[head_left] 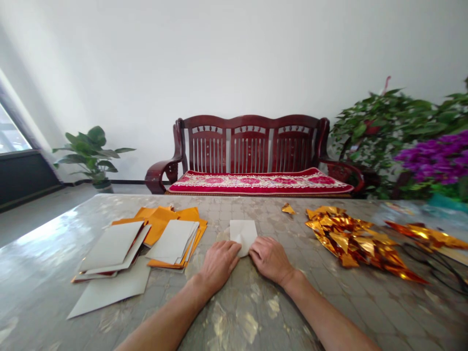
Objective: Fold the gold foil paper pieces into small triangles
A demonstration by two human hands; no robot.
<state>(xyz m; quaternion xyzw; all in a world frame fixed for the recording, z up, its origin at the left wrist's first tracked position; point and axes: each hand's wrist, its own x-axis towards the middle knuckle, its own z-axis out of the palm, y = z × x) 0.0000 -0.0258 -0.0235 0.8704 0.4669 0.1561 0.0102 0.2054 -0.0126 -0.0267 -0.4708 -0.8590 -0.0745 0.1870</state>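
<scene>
Two hands of mine meet near the middle of the table: my left hand [219, 265] and my right hand [270, 261] lie palm down, close together, on the lower end of a folded white paper [243, 234]. Neither hand is spread wide. The fingers of each are bent and held together over the paper, and a soft fold of it bulges up between them, but I cannot tell whether I am pinching it or only pressing it down. The rest of the paper extends from under my fingers toward the far side of a glossy mottled tabletop [44, 253]. To my left, orange sheets [157, 224] lie spread beneath two stacks of pale grey card [111, 246], and one loose grey card [109, 290] sits nearer me at the edge of that group. To my right is a heap of crumpled gold foil [347, 239], with a small gold scrap [288, 209] apart from it toward the far edge. Farther right lies a strip of gold foil [424, 235] beside a tangle of black cord [431, 261]. Beyond the table stands a dark red wooden bench [250, 146] with a red floral cushion [256, 183], between a potted green plant [89, 153] and a leafy shrub [383, 126] with purple flowers [435, 158] in front of it.
</scene>
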